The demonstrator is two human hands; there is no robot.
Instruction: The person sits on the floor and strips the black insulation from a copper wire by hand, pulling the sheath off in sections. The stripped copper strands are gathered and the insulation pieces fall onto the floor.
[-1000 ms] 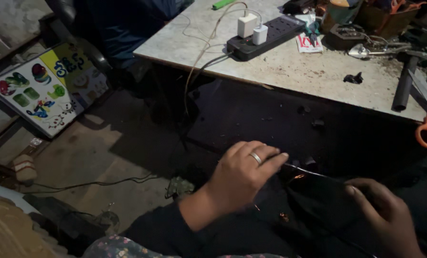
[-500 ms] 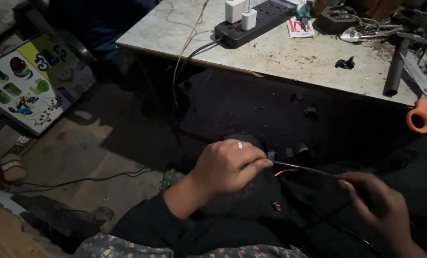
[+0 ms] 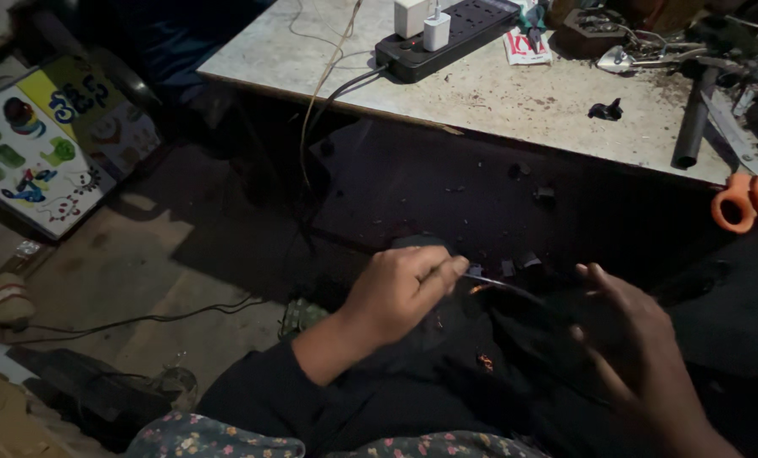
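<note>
My left hand (image 3: pixel 396 290) is closed around the end of a thin dark wire (image 3: pixel 506 288), pinching it between thumb and fingers over my dark-clothed lap. A small orange glint of bare copper shows by the fingertips. My right hand (image 3: pixel 629 352) sits to the right with fingers spread; the wire runs toward it, but the dark hides whether it grips the wire. Both hands are below the front edge of a grey worktable (image 3: pixel 498 93).
On the worktable lie a black power strip (image 3: pixel 447 34) with white plugs, a black pipe (image 3: pixel 693 127), orange-handled scissors (image 3: pixel 745 199), pliers and clutter. A colourful printed board (image 3: pixel 48 144) leans at left. Cables trail on the dirt floor (image 3: pixel 142 321).
The view has shifted, so the table now fills more of the top. My left hand stays pinched on the wire; my right hand has opened its fingers wider.
</note>
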